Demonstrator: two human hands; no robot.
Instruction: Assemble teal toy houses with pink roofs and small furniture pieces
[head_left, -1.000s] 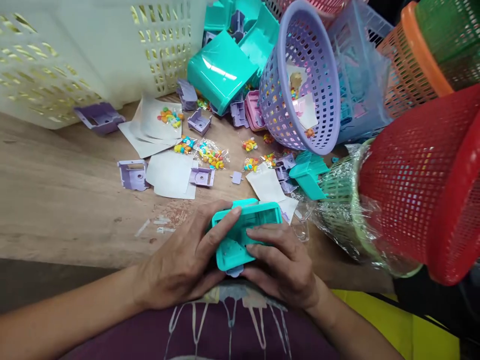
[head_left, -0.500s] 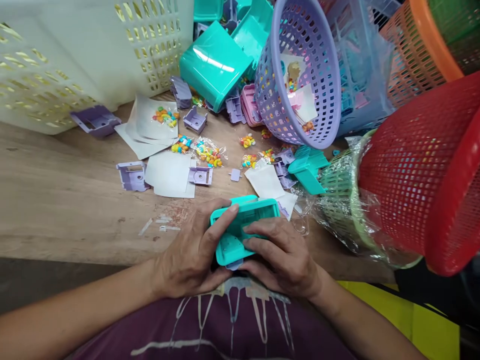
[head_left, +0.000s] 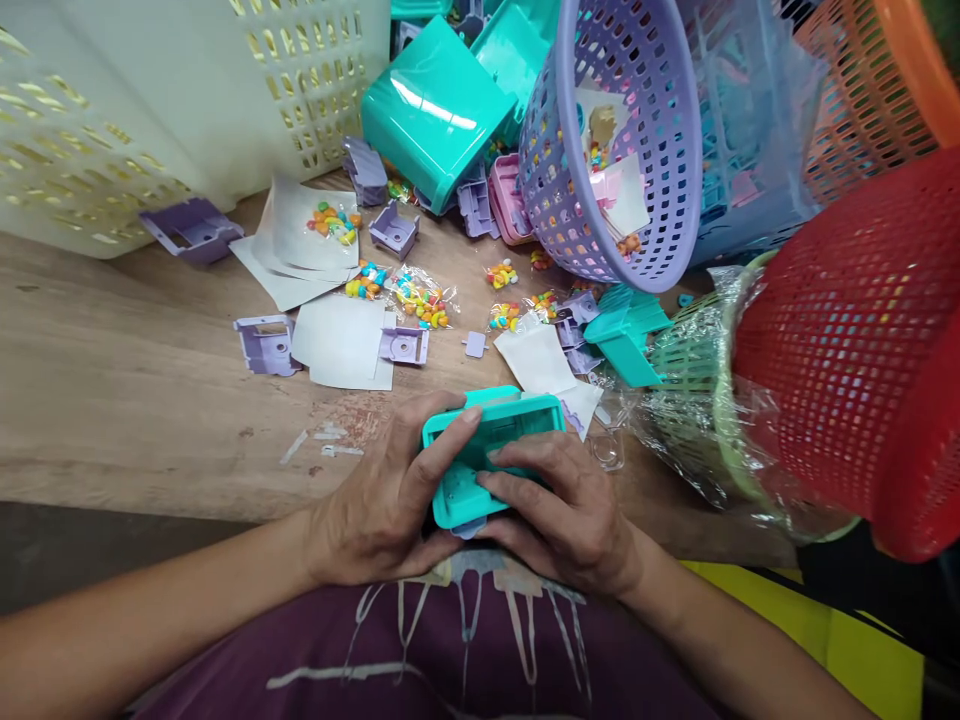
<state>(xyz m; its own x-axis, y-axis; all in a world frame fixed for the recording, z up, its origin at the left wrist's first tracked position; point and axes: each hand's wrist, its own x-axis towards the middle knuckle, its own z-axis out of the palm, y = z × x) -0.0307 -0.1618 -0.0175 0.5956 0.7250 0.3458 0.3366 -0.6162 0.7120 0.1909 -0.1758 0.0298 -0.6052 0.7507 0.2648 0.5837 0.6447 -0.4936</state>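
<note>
Close to my body, a teal plastic box [head_left: 525, 416] is tilted so its open side faces up toward me. My left hand [head_left: 386, 487] grips its left end, with one finger along the rim and the thumb low at the near side. My right hand [head_left: 566, 505] holds the right side; its fingers reach into the box and the thumb is underneath. A small pale lilac part [head_left: 469, 528] shows below the box's near edge, partly hidden by the hands. Beyond the box lies a small flat lilac piece [head_left: 474, 345] on the wooden table [head_left: 150, 420].
Lilac plastic parts [head_left: 268, 345], white paper sheets [head_left: 339, 342] and bags of colourful beads [head_left: 424, 298] lie across the table. Behind stand a white crate [head_left: 202, 90], larger teal boxes [head_left: 435, 110] and a purple basket [head_left: 540, 180]. A red basket [head_left: 840, 350] leans at right.
The view has shifted slightly. Inside the box, the right index finger has moved a little left; both hands keep their hold on the box.
</note>
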